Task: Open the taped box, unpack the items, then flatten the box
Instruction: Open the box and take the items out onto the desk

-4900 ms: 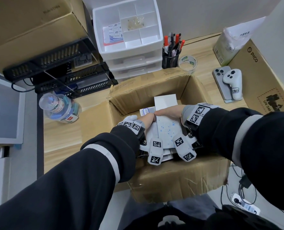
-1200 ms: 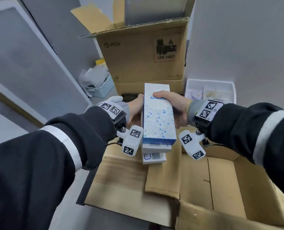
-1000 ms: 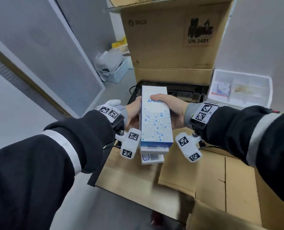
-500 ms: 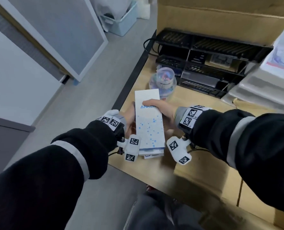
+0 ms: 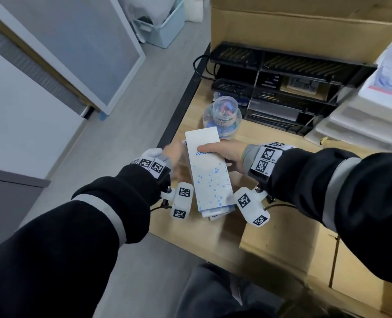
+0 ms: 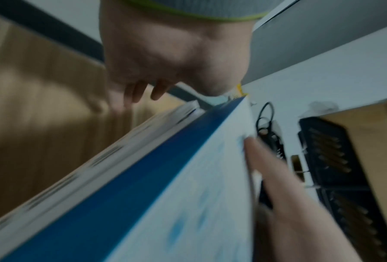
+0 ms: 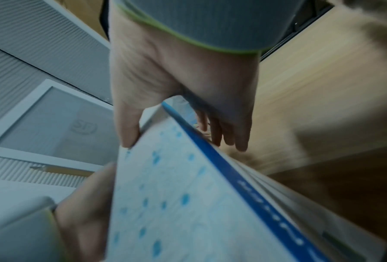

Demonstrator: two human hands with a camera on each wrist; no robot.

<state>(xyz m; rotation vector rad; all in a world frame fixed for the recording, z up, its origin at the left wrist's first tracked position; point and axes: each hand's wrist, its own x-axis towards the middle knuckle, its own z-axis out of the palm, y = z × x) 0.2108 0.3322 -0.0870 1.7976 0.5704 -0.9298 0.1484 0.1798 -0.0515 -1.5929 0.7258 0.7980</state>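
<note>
The right hand (image 5: 222, 154) grips a stack of flat white boxes (image 5: 210, 177): its thumb lies across the top face near the far end, and in the right wrist view its fingers (image 7: 230, 134) curl under the stack's blue-edged right side. The top box is white with scattered blue dots and blue lettering; thinner white boxes show beneath it at the near end. The left hand (image 5: 175, 154) is blurred at the stack's left side. In the left wrist view its fingers (image 6: 141, 90) hang loosely curled beside the stack's edge, and whether they touch it cannot be told.

The stack sits low over the wooden table (image 5: 204, 232), near its left edge, whose dark rim runs diagonally away from the viewer. Whether the stack rests on the table cannot be told. Just beyond the far end of the stack stands a clear plastic jar (image 5: 222, 115) with coloured bits inside, and behind that a black tiered tray rack (image 5: 289, 88). The opened cardboard box (image 5: 289, 251) lies at the near right, its flap reaching close to the right wrist. Left of the table edge is open grey floor (image 5: 130, 125).
</note>
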